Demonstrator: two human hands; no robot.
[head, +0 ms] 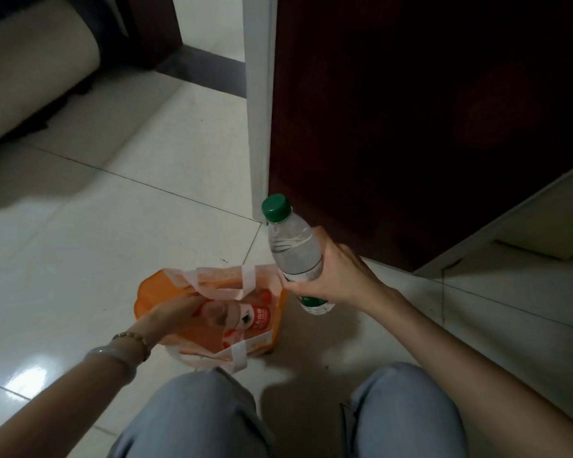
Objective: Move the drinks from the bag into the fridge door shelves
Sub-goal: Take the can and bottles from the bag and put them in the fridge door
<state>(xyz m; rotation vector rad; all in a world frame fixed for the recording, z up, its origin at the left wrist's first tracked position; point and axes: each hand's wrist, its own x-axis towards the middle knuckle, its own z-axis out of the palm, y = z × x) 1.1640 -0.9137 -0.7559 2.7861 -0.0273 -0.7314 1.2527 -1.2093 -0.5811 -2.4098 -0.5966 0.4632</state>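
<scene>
Holding the water bottle (295,249) just beside the bag (212,335), the right grip (336,276) is clamped round its middle; it should be carried upright to the fridge door (411,127). The left grip's (176,309) closure at the bag's mouth cannot be told.

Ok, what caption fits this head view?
The right hand holds a water bottle; left hand grips the orange bag.

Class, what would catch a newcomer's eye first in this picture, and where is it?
First, the clear water bottle with its green cap, gripped by the right hand in the middle of the view. Next, the orange bag on the pale floor just left of it, with the left hand at its mouth.
</scene>
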